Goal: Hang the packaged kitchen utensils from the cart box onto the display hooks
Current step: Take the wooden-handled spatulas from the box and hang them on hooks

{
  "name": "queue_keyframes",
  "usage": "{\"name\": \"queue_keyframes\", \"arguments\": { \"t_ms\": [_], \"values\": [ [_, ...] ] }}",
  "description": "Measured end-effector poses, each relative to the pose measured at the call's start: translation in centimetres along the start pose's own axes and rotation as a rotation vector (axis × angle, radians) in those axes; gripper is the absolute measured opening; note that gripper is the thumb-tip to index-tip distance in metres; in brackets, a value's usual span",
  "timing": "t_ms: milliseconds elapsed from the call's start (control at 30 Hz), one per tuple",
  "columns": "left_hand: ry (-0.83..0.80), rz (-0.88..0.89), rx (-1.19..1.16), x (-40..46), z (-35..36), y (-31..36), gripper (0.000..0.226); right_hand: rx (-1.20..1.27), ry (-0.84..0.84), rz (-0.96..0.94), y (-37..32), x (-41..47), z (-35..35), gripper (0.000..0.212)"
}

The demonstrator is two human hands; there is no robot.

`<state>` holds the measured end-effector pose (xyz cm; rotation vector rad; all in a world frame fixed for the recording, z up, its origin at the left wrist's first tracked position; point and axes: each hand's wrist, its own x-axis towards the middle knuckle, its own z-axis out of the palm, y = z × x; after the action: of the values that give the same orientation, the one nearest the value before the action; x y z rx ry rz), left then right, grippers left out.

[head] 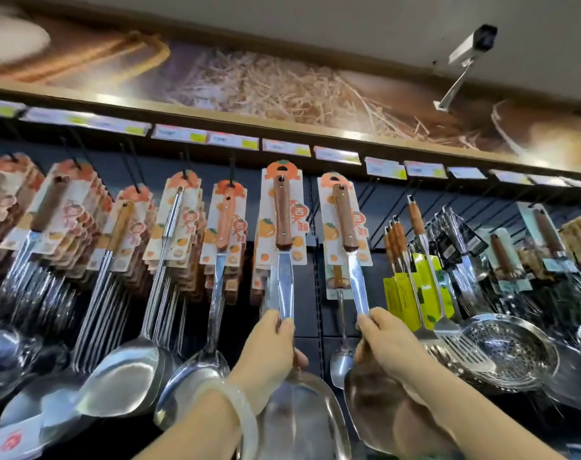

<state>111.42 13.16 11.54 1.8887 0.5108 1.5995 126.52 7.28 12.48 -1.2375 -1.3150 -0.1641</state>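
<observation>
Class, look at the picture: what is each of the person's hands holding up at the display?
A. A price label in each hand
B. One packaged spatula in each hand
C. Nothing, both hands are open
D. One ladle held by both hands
B: the left hand grips the metal shaft of one carded spatula, and the right hand grips another spatula.

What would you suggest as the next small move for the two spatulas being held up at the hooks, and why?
Probably lift the left spatula a little and slide its card hole onto a hook. The left hand and right hand each grip a metal shank, with both cards raised to the row of hanging cards. No hook shows through either hole, so neither looks hung yet; one at a time seems safest.
</observation>
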Motion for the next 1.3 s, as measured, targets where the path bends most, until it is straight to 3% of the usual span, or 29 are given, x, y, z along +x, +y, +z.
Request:
{"name": "queue_keyframes", "arguments": {
  "t_ms": [700,1300],
  "values": [
    [0.088,0.042,0.195,4.1,1.0,-0.4,0.022,0.122,-0.034,-0.014,2.0,8.2,2.6,0.022],
    [0.097,0.009,0.296,4.9,0.2,-1.7,0.024,-0.001,-0.177,0.108,7.7,12.5,6.5,0.028]
  ]
}}
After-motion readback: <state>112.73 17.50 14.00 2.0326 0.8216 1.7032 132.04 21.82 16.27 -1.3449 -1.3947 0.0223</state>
